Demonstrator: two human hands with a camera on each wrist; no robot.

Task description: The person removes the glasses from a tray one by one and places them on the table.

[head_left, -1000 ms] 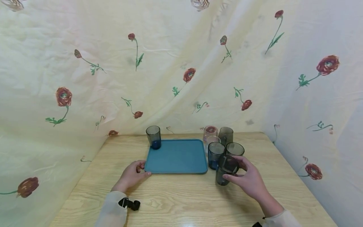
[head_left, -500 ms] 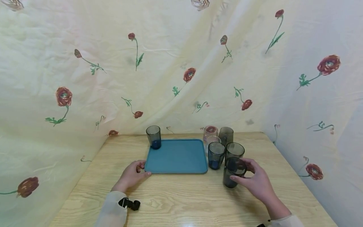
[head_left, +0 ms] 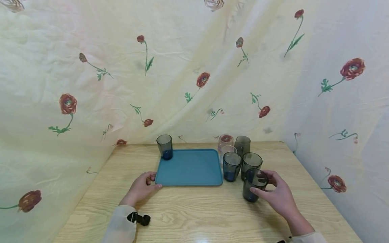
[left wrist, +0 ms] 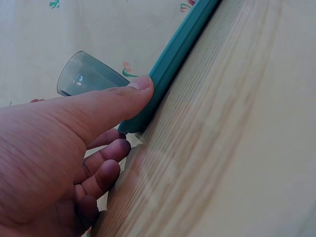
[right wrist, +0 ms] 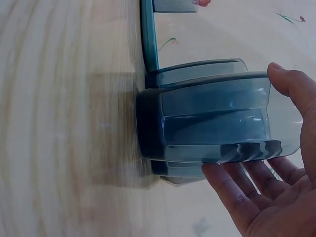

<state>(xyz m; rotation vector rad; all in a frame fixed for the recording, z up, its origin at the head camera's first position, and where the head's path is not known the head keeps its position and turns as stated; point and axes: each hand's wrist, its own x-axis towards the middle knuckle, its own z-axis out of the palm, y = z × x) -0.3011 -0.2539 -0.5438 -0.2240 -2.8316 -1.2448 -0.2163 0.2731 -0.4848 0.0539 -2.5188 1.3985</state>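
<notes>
My right hand (head_left: 280, 195) holds a dark grey glass tumbler (head_left: 250, 191) upright at the front of a group of glasses. In the right wrist view the thumb is at the rim and the fingers (right wrist: 232, 190) lie along the tumbler's far side. My left hand (head_left: 141, 189) pinches the near left corner of a blue tray (head_left: 189, 168), thumb at the front edge and fingers at the side. Another grey tumbler (head_left: 165, 145) stands at the tray's far left corner.
Right of the tray stand grey tumblers (head_left: 232, 165), (head_left: 251, 161) and a taller-looking grey one (head_left: 243, 144) behind, plus clear glasses (head_left: 225, 140), close together. The wooden table (head_left: 188, 212) meets a flowered cloth (head_left: 188, 101) at its back and sides.
My right hand has carried the tumbler to the right and slightly nearer to me, uncovering more of the two grey tumblers behind. My left hand and the tray have stayed put.
</notes>
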